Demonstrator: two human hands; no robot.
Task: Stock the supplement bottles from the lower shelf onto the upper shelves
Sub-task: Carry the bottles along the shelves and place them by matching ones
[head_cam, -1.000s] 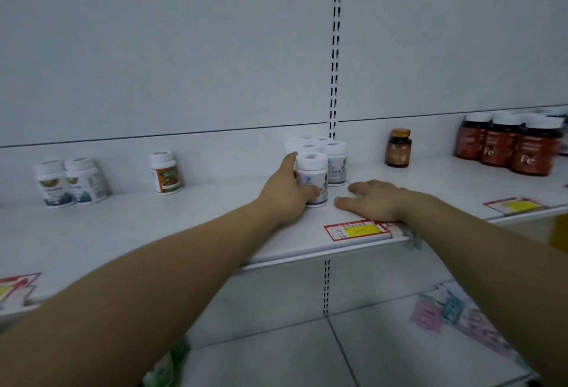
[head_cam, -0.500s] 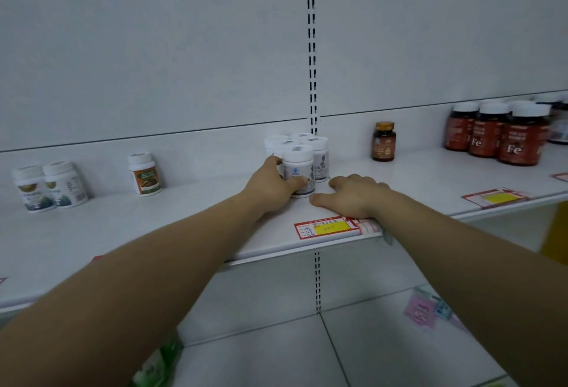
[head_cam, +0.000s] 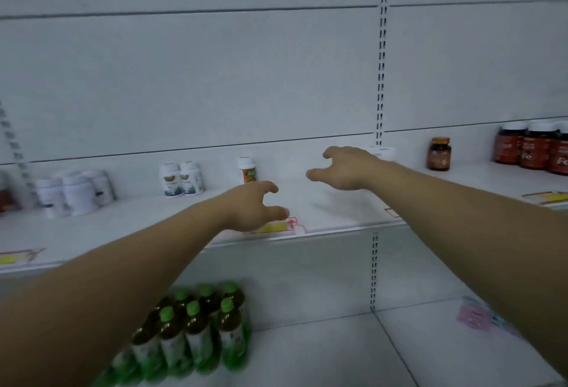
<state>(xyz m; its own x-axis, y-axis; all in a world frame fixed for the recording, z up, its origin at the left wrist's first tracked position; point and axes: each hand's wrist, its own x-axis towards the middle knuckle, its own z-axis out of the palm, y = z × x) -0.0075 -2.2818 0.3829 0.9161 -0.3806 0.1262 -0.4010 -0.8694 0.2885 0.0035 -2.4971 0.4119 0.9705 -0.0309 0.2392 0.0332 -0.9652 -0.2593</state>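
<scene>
The left hand point(head_cam: 255, 205) hovers over the front lip of the upper shelf point(head_cam: 338, 202), fingers loosely spread and holding nothing. The right hand point(head_cam: 347, 168), at its 2 o'clock, is likewise open and empty, reaching deeper over the shelf. Just behind the right hand, at its 2 o'clock, a cluster of white-capped bottles point(head_cam: 382, 151) stands against the back panel, mostly hidden by the wrist.

More supplement bottles stand along that shelf: a white group point(head_cam: 76, 193) at 9 o'clock of the view, a pair point(head_cam: 181, 179), an orange-labelled bottle point(head_cam: 246, 170), an amber bottle point(head_cam: 439, 154) and red bottles point(head_cam: 534, 150) at 3 o'clock. The lower shelf point(head_cam: 307, 353) shows only green-capped drink bottles point(head_cam: 196, 325) at 7 o'clock and pink tags point(head_cam: 475, 316) at 4 o'clock.

Stocking therefore looks well advanced. Whether more supplements wait out of view cannot be told.
</scene>
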